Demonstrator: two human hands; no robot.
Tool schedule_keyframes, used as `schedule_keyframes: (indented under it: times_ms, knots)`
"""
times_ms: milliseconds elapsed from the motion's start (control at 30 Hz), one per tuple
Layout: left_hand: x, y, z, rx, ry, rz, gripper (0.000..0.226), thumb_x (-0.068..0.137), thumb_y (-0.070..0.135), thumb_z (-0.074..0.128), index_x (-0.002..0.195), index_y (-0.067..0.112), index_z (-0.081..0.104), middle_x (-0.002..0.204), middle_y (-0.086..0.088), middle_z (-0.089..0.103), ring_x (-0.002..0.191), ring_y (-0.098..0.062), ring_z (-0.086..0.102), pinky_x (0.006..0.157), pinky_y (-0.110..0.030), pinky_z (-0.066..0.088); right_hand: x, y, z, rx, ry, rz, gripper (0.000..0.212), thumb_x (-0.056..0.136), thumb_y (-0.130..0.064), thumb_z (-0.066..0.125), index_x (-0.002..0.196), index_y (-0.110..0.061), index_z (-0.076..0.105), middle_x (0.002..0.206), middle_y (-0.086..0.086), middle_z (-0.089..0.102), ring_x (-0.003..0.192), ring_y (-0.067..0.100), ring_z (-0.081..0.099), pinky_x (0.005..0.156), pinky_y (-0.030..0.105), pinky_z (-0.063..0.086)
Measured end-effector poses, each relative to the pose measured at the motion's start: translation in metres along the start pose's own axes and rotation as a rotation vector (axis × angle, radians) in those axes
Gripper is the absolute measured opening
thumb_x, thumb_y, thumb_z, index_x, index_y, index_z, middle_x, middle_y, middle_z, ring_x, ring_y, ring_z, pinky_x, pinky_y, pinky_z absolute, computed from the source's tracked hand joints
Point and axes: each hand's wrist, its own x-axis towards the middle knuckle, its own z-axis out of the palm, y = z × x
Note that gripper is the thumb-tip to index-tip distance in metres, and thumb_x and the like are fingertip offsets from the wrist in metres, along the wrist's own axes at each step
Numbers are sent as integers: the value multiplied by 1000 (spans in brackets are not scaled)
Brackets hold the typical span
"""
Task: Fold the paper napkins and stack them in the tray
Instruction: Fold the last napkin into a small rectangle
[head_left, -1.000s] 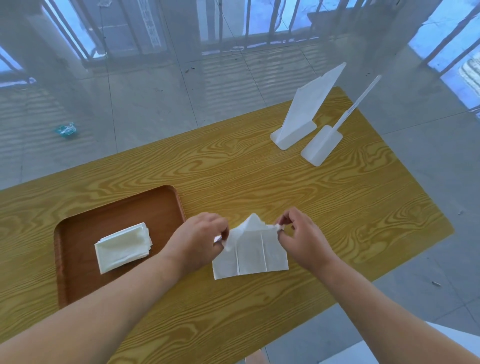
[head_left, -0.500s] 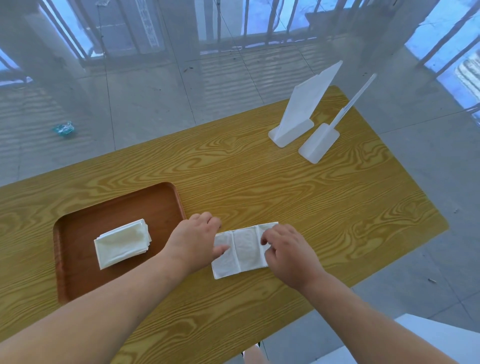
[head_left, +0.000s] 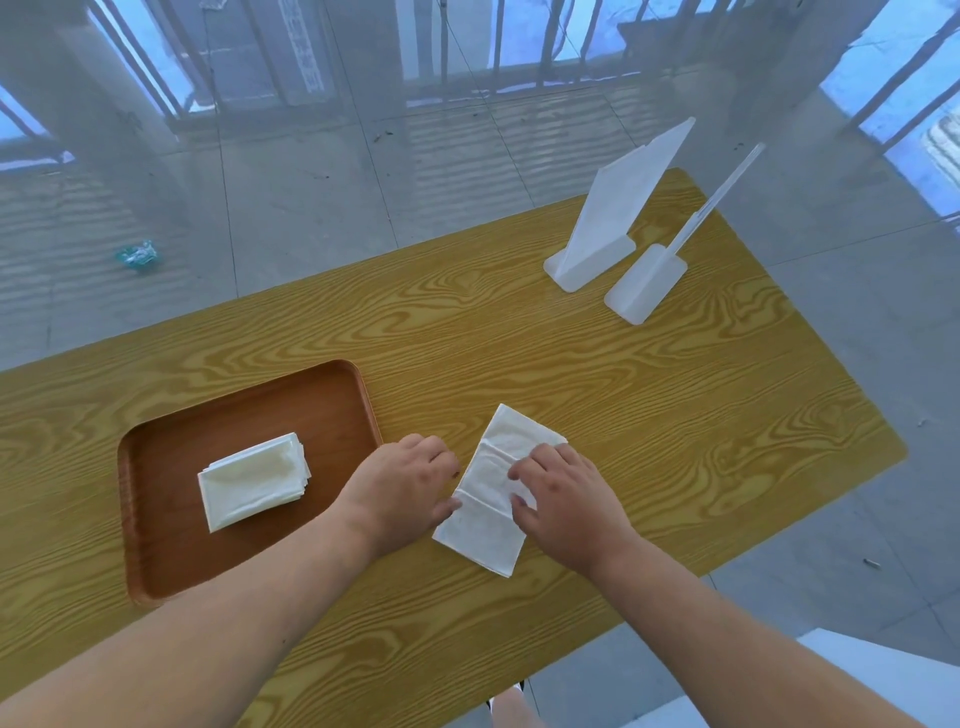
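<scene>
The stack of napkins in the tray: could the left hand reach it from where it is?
Probably yes. The left hand sits just beside the right rim of the tray. The tray looks shallow and open on top, and nothing lies between the hand and the stack of napkins.

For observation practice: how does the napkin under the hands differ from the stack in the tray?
The napkin lies on the table; the stack, in the tray. The napkin is one long creased strip; the stack is several compact layers. Left hand and right hand touch the napkin; neither touches the stack. Both are white paper.
</scene>
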Motion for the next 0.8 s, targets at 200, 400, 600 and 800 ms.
schedule_keyframes:
  times_ms: [200, 400, 600, 800]
  knots:
    - [8, 14, 9, -22, -59, 93, 53, 99, 56, 55, 146, 30, 52, 146, 10, 51, 131, -17, 47, 108, -37, 42, -19, 2, 13, -72, -137, -17, 47, 90, -62, 52, 122, -28, 64, 115, -8, 58, 111, 18, 52, 104, 36, 44]
    - [13, 18, 11, 51, -126, 98, 49, 100, 56, 55, 140, 28, 56, 145, 8, 50, 126, -19, 48, 104, -37, 42, -19, -3, 20, -72, -36, -20, 21, 102, -36, 50, 106, -25, 68, 104, -4, 58, 101, 21, 53, 96, 38, 49]
    - [12, 14, 1, -106, -45, 11, 56, 93, 63, 61, 140, 34, 55, 145, 16, 50, 137, -12, 40, 113, -34, 35, -12, -7, -4, 141, 42, -25, 13, 95, -30, 60, 101, -24, 69, 103, -10, 62, 107, 13, 54, 98, 29, 45]
    - [21, 8, -43, -599, -8, -257, 16, 84, 54, 70, 95, 42, 69, 101, 24, 71, 99, 5, 60, 82, -18, 49, 11, -16, -48, 707, 72, 263, 8, 83, -35, 64, 90, -31, 65, 84, -13, 70, 71, 6, 60, 64, 26, 49]
